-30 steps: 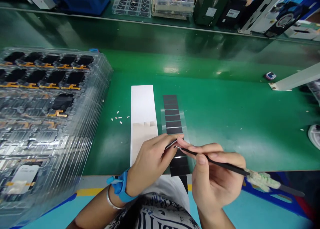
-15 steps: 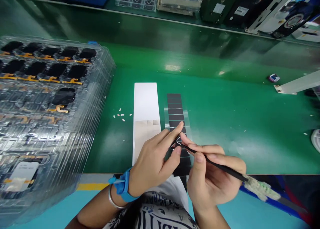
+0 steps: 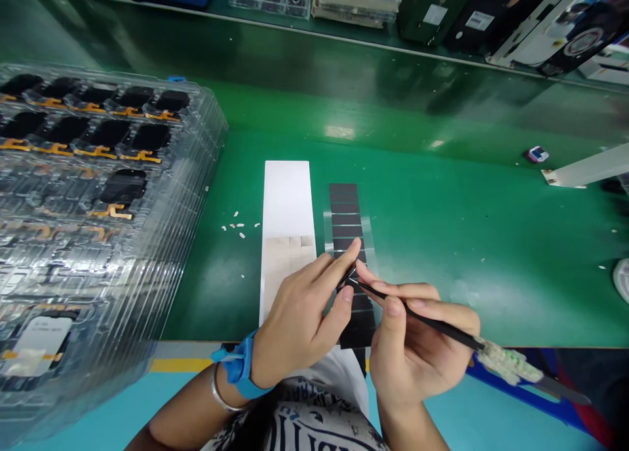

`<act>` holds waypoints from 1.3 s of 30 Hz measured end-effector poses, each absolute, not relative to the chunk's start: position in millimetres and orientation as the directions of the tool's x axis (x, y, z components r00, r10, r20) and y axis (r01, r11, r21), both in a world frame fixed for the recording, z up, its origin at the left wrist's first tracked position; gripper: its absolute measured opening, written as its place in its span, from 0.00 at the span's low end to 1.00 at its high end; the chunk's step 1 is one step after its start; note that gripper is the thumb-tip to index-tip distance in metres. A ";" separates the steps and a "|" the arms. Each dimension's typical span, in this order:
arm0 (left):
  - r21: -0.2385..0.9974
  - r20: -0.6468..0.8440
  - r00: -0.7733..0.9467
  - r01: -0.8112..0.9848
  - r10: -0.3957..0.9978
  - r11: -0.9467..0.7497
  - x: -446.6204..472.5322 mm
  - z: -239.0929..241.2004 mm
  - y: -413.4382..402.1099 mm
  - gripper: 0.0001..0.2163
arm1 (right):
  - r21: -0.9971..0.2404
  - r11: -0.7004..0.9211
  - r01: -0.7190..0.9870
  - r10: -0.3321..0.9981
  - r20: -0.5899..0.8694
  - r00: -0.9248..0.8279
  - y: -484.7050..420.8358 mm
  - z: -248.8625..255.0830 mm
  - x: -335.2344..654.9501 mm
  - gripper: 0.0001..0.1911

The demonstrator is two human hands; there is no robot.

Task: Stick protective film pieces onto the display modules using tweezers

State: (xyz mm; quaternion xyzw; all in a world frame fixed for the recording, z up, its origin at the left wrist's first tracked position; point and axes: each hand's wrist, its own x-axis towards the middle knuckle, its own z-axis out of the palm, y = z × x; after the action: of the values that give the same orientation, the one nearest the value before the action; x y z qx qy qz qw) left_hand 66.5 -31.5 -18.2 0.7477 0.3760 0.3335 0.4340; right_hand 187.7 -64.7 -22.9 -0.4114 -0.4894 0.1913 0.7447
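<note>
My left hand (image 3: 299, 326) pinches a small dark sliver with a shiny edge (image 3: 346, 278) between thumb and forefinger, above a strip of dark rectangular pads on clear film (image 3: 350, 254). My right hand (image 3: 413, 346) is shut on black tweezers (image 3: 422, 316), whose tips meet the sliver. Their rear end is wrapped in pale green padding. To the left lies a white paper strip (image 3: 287, 198) with beige patches on its lower part (image 3: 287, 261). My hands hide the middle of the pad strip.
Stacked clear blister trays (image 3: 211, 130) holding black modules with orange flex cables fill the left of the green bench mat (image 3: 442, 208). Small white bits lie beside the paper strip. A white bar and small blue-white object sit right; trays and equipment line the back shelf.
My hands have drawn closer together, and my left fingers now reach further over the pad strip. The tweezer tips have moved onto the sliver. The view has shifted slightly.
</note>
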 end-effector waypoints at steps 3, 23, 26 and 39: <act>0.893 0.183 0.494 0.279 0.850 -0.354 67.1 -19.1 -31.3 0.22 | -0.813 0.570 0.118 0.690 0.552 0.469 -65.3 -22.3 187.7 0.17; 0.882 0.147 0.495 0.327 0.856 -0.341 67.5 -20.0 -31.8 0.21 | -0.787 0.580 0.211 0.667 0.607 0.432 -65.2 -25.3 189.7 0.19; 0.878 0.144 0.494 0.336 0.858 -0.341 67.5 -20.2 -32.0 0.21 | -0.782 0.584 0.217 0.663 0.614 0.428 -65.8 -25.4 190.3 0.20; 0.878 0.156 0.499 0.326 0.852 -0.351 67.4 -19.6 -31.4 0.22 | -0.799 0.553 0.237 0.698 0.600 0.391 -66.8 -22.6 191.9 0.18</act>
State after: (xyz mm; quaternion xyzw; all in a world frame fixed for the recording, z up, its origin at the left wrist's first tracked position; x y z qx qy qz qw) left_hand 67.4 -31.4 -19.6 0.7589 0.3880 0.3158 0.4169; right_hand 191.9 -66.8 -22.6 -0.4436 -0.5273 0.1633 0.7061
